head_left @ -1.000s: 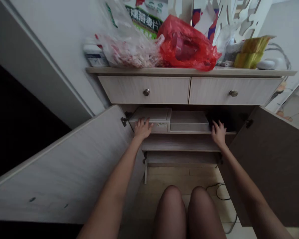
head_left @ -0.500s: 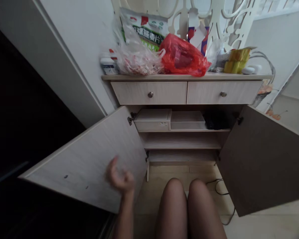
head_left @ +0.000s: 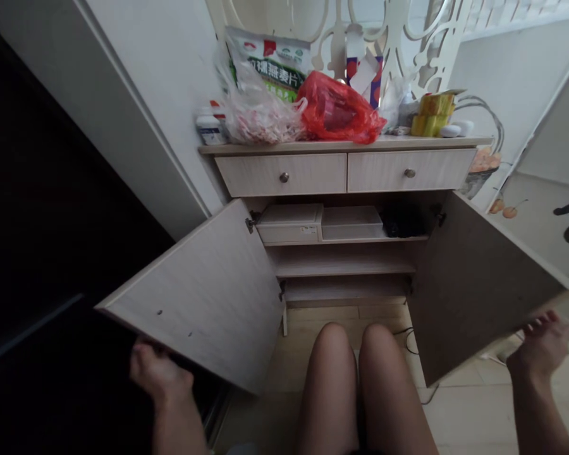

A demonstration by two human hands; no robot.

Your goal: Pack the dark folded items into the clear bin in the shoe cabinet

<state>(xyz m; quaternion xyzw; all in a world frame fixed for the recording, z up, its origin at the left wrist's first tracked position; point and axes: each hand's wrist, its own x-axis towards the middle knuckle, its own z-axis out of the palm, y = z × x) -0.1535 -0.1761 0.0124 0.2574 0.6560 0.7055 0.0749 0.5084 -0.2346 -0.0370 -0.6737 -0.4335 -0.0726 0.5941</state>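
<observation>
Pale laminate covers the left cabinet door (head_left: 194, 297), swung out toward you like the right cabinet door (head_left: 483, 291), so the white plastic box (head_left: 289, 224) on the shelf (head_left: 341, 260) behind them lies open to view. Your left hand (head_left: 160, 373) sits half-curled at that door's bottom edge, fingers seemingly against it, though you cannot tell whether it grips. Your right hand (head_left: 540, 351) is open, fingers spread, holding nothing, just below the other door's outer edge.

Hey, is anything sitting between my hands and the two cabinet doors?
Nothing visible: your left hand is at the lower edge of the left door, and your right hand at the lower edge of the right door.
</observation>
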